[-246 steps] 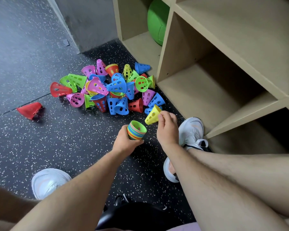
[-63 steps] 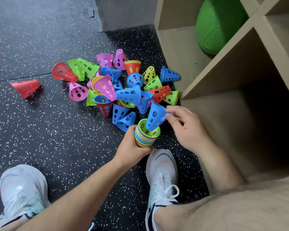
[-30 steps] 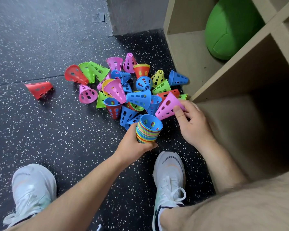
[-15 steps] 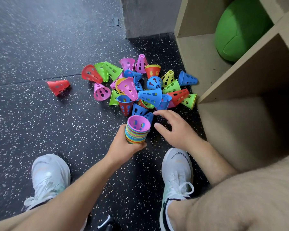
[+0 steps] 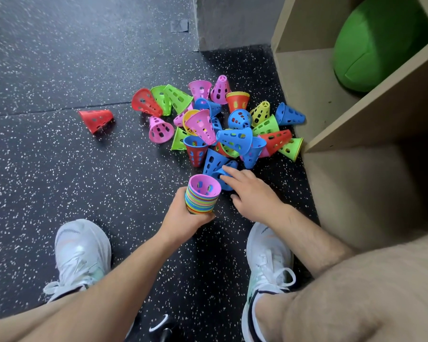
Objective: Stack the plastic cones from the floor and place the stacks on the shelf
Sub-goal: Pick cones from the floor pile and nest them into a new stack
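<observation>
Underfoot, black speckled floor (image 5: 59,169) fills most of the head view; wooden shelf (image 5: 381,114) runs down the right side, with a green ball (image 5: 381,40) in its far compartment; two white shoes planted on the floor, left shoe (image 5: 82,253) and right shoe (image 5: 269,257), the right one near the shelf base; loose pile of cones (image 5: 232,129) on the floor ahead of the shoes, up against the shelf corner, mixed pink, blue, green, red and yellow, most on their sides, a few nested; left hand (image 5: 183,218) has its fingers wrapped round the stack (image 5: 202,197), held wide end up, pink cone on top, striped rims below; stack sits at the near edge of the pile, off the shelf, can't tell if its base touches the floor; right hand (image 5: 253,196) is spread, fingers fairly straight, not curled round anything; its fingertips (image 5: 232,172) rest on a blue cone (image 5: 224,185) just beside the stack; lone red cone (image 5: 95,119) on its side, well apart to the left of the pile.
</observation>
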Motion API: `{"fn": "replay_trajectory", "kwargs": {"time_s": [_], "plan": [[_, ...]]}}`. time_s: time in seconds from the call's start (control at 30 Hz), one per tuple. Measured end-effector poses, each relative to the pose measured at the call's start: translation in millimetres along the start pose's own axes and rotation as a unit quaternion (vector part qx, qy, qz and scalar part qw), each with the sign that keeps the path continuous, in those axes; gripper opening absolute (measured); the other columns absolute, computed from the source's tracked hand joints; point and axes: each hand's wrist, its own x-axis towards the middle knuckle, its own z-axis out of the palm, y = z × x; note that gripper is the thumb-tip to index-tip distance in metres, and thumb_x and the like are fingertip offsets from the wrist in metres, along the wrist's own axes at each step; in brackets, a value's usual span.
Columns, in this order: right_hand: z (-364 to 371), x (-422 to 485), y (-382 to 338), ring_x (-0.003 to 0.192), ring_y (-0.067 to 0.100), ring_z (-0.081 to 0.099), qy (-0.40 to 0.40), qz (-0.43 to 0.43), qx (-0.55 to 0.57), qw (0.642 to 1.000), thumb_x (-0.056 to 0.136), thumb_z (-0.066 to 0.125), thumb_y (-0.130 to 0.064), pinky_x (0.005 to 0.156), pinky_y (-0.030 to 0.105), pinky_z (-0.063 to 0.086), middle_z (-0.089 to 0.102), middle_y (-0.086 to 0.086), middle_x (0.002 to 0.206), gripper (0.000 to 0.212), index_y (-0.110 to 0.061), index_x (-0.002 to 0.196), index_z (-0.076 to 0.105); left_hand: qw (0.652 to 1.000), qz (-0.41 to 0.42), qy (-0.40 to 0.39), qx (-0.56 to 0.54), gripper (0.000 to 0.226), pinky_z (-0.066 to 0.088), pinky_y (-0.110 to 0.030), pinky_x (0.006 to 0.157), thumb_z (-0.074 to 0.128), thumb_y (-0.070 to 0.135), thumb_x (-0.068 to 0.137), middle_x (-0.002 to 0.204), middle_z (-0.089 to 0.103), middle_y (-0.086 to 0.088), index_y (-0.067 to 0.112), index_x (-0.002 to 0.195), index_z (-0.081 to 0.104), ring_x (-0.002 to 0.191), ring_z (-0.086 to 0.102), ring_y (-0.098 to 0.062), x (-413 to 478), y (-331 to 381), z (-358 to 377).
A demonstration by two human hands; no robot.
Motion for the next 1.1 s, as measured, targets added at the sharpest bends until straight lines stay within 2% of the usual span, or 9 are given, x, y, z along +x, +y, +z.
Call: {"fn": "replay_trajectory", "kwargs": {"time_s": [0.07,0.17,0.33,0.5,0.67,0.77,0.87,0.93,1.1], "plan": [[0,2,1,0.13,0.025,0.039,0.011,0.0,0.009,1.0,0.091,0.06,-0.018,0.106,0.042,0.043,0.021,-0.006,0.164,0.067,-0.016,0.153,0.033,1.0,0.0,0.001,0.0,0.067,0.056,-0.029,0.084,0.091,0.019,0.064,0.106,0.068,0.006,0.028,0.117,0.052,0.086,0.066,-0.002,2,2,1],[-3,1,3,0.132,0.025,0.039,0.044,0.009,0.037,0.998,0.089,0.063,-0.011,0.11,0.04,0.04,0.025,-0.002,0.161,0.069,-0.012,0.152,0.034,1.0,0.004,-0.001,0.0,0.066,0.054,-0.025,0.082,0.092,0.014,0.066,0.103,0.067,0.007,0.025,0.117,0.052,0.083,0.065,0.002,4,3,4],[-8,-3,4,0.121,0.029,0.053,0.149,0.023,0.078,0.985,0.082,0.079,-0.03,0.1,0.047,0.049,0.05,0.008,0.14,0.064,-0.005,0.135,0.053,1.0,0.004,-0.008,0.001,0.063,0.051,-0.015,0.071,0.09,0.01,0.071,0.101,0.067,0.006,0.021,0.119,0.051,0.076,0.063,0.005,4,5,6],[-23,-10,9,0.098,0.026,0.058,0.273,0.033,0.126,0.953,0.085,0.066,-0.055,0.086,0.037,0.05,0.056,0.008,0.105,0.057,-0.003,0.107,0.06,1.0,0.007,-0.002,-0.004,0.065,0.055,-0.026,0.08,0.091,0.014,0.068,0.102,0.069,0.009,0.027,0.117,0.051,0.084,0.066,0.001,4,6,8],[-49,-12,19,0.099,0.022,0.058,0.338,0.05,0.223,0.913,0.096,0.058,-0.05,0.087,0.041,0.052,0.058,0.006,0.107,0.045,-0.006,0.102,0.06,1.0,0.014,-0.001,-0.018,0.065,0.056,-0.028,0.081,0.091,0.016,0.069,0.104,0.068,0.006,0.027,0.12,0.051,0.085,0.066,-0.004,6,15,11],[-62,-12,17,0.1,0.02,0.059,0.332,0.03,0.256,0.907,0.098,0.054,-0.049,0.084,0.041,0.052,0.06,0.005,0.112,0.043,-0.007,0.102,0.06,1.0,0.021,0.001,-0.018,0.066,0.056,-0.031,0.081,0.091,0.019,0.068,0.104,0.068,0.005,0.028,0.12,0.051,0.086,0.067,-0.007,8,18,14],[-67,-15,9,0.119,0.017,0.057,0.291,0.011,0.268,0.918,0.098,0.053,-0.05,0.096,0.042,0.049,0.062,0.005,0.12,0.043,-0.008,0.104,0.061,0.999,0.031,0.002,-0.017,0.065,0.055,-0.031,0.076,0.091,0.017,0.069,0.102,0.068,0.007,0.029,0.119,0.051,0.082,0.066,-0.005,9,24,17],[-66,-16,4,0.127,0.015,0.052,0.244,0.004,0.266,0.932,0.097,0.054,-0.05,0.103,0.042,0.045,0.061,0.004,0.128,0.04,-0.011,0.107,0.062,0.999,0.041,0.002,-0.024,0.068,0.056,-0.029,0.08,0.091,0.014,0.07,0.105,0.069,0.009,0.028,0.122,0.051,0.086,0.067,-0.003,9,28,17],[-61,-20,-8,0.129,0.009,0.046,0.169,0.009,0.222,0.96,0.095,0.053,-0.055,0.109,0.032,0.038,0.055,-0.006,0.139,0.046,-0.02,0.124,0.058,0.998,0.052,0.003,-0.036,0.069,0.055,-0.024,0.078,0.091,0.01,0.071,0.107,0.069,0.006,0.024,0.125,0.05,0.086,0.067,-0.001,7,36,17]]}}
